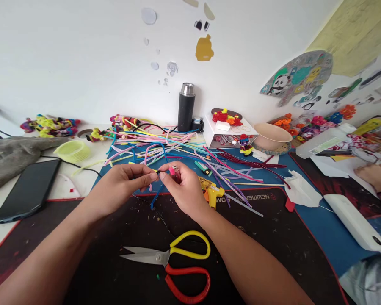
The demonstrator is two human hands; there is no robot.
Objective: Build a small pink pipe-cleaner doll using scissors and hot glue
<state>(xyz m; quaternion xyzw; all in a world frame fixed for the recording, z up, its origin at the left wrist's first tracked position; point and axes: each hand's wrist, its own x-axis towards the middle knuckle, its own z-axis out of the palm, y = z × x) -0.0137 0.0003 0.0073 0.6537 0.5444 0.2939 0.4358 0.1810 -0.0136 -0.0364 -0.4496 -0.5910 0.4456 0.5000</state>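
Observation:
My left hand is closed, thumb and forefinger pinching a thin dark piece whose kind is too small to make out. Meeting it fingertip to fingertip, my right hand touches the other end of that piece and is curled round what looks like a red lighter with a pink top. A blue pipe cleaner bends behind and below the fingers. Scissors with one yellow and one red handle lie with blades parted on the dark mat, under my forearms.
Many coloured pipe cleaners spread behind my hands. Near them are a yellow glue gun, a black thermos, a white box and a bowl. A phone lies left; another person's hand is at right.

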